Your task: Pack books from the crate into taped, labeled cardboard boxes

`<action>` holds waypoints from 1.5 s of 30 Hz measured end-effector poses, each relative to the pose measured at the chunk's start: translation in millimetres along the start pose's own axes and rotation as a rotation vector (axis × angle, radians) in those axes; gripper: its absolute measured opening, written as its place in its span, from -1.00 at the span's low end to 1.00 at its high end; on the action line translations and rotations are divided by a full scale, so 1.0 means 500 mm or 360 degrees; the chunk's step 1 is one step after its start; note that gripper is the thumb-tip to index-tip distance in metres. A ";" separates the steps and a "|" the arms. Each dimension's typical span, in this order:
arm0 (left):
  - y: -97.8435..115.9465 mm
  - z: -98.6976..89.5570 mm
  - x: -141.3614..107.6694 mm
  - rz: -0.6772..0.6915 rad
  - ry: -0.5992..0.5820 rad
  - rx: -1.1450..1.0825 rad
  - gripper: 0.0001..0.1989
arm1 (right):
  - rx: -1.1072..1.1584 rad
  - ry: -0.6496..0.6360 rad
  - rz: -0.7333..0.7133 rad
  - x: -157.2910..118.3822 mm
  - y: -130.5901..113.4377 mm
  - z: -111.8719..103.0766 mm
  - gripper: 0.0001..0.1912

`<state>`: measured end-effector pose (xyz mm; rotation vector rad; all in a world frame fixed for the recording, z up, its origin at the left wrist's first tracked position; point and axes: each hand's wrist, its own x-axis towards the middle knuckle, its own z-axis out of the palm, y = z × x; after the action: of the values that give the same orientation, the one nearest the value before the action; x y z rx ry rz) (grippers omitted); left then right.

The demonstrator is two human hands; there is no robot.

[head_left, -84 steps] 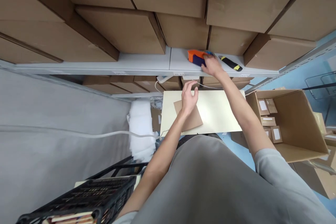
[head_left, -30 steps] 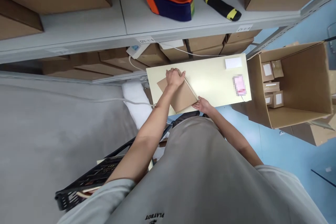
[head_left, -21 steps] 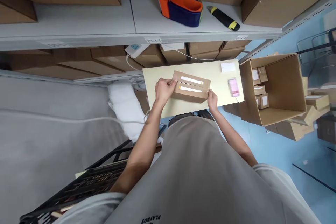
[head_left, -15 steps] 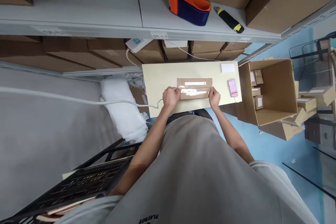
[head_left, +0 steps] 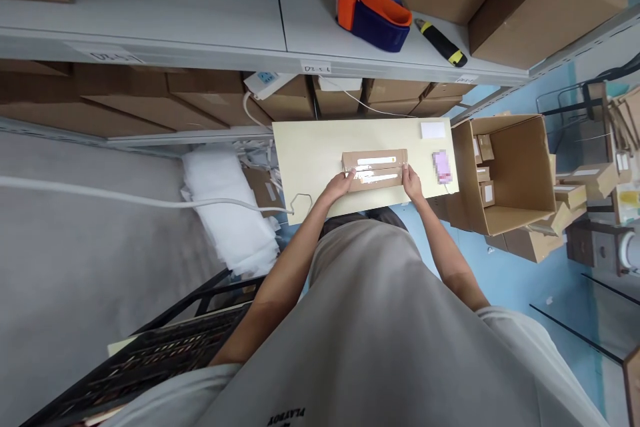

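Observation:
A small brown cardboard box (head_left: 375,181) lies across the pale yellow tabletop (head_left: 310,147), with shiny clear tape along the middle of its top. My left hand (head_left: 342,184) grips the box's left end, thumb on top. At the opposite end, my right hand (head_left: 411,181) holds it the same way, fingers curled round the edge. A white label (head_left: 433,130) and a blurred pink item (head_left: 443,167) lie on the table to the right of the box.
On the shelf above sit an orange and blue tape dispenser (head_left: 374,17) and a black and yellow utility knife (head_left: 441,42). A large open carton (head_left: 520,167) with small boxes inside stands right of the table. White packing sheets (head_left: 230,213) are at left, below a white cable (head_left: 150,196).
My left hand has changed from a pinch at the tape's end to a grip on the box's left end. The box has shifted slightly right in view.

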<state>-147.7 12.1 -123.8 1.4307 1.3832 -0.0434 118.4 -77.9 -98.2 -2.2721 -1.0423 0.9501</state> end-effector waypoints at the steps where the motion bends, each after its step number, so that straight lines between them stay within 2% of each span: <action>1: 0.000 -0.001 -0.001 0.0014 0.0014 0.0000 -0.32 | 0.0036 -0.0028 -0.0015 -0.002 0.000 -0.005 -0.35; 4: 0.010 -0.002 -0.008 -0.0016 0.0083 0.0048 -0.36 | 0.0083 -0.0077 -0.0016 -0.008 -0.003 -0.018 -0.33; 7: 0.025 -0.006 -0.012 -0.0015 0.0166 0.0105 -0.42 | 0.0104 -0.0026 -0.0062 -0.006 -0.008 -0.037 -0.34; 12: 0.043 -0.017 -0.001 0.0233 0.0351 0.0068 -0.63 | 0.0277 -0.0006 -0.0335 0.027 -0.004 -0.093 -0.46; 15: 0.046 -0.005 0.007 0.0272 0.0436 0.0042 -0.69 | 0.0324 -0.0077 -0.0378 0.059 0.020 -0.113 -0.54; 17: 0.047 0.015 0.010 0.0217 0.0477 -0.0008 -0.66 | 0.0291 -0.0124 -0.0305 0.077 0.043 -0.110 -0.61; 21: 0.045 0.067 0.021 0.0019 0.0492 -0.0089 -0.55 | 0.0199 -0.0161 -0.0143 0.093 0.089 -0.071 -0.76; 25: 0.039 0.092 0.031 -0.0191 0.0480 0.0083 -0.58 | 0.0029 -0.0280 -0.0056 0.093 0.126 -0.051 -0.66; 27: 0.044 0.090 0.029 -0.0321 0.0421 0.0189 -0.57 | 0.0003 -0.0429 -0.0053 0.103 0.144 -0.064 -0.57; 28: 0.052 0.086 0.026 -0.0361 0.0417 0.0216 -0.50 | 0.0026 -0.0486 -0.0064 0.113 0.152 -0.077 -0.54; 29: 0.065 0.084 0.024 -0.0361 0.0449 0.0224 -0.40 | 0.0064 -0.0510 -0.0076 0.127 0.161 -0.093 -0.52; 31: 0.111 0.084 0.022 -0.0202 0.0631 0.0191 -0.25 | 0.0138 -0.0452 -0.0100 0.168 0.180 -0.133 -0.52; 32: 0.143 0.089 0.025 -0.0060 0.0738 0.0163 -0.27 | 0.0157 -0.0374 -0.0108 0.195 0.190 -0.155 -0.52; 34: 0.220 0.112 0.044 0.0194 0.0852 0.0112 -0.44 | 0.0142 -0.0185 -0.0125 0.258 0.211 -0.197 -0.51; 38: 0.372 0.202 0.139 0.0481 0.0683 -0.0006 -0.66 | 0.0080 0.0127 -0.0135 0.398 0.258 -0.255 -0.51; 41: 0.442 0.278 0.244 0.0414 0.0502 -0.0169 -0.76 | 0.0094 0.0227 -0.0057 0.486 0.290 -0.262 -0.54; 45: 0.476 0.352 0.380 0.0032 0.0320 -0.0324 -0.73 | 0.0144 0.0265 0.0156 0.554 0.319 -0.237 -0.54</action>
<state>192.8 87.4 -169.0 1.3046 1.4904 0.2540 412.3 29.2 -233.2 -2.2994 -0.8081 0.8124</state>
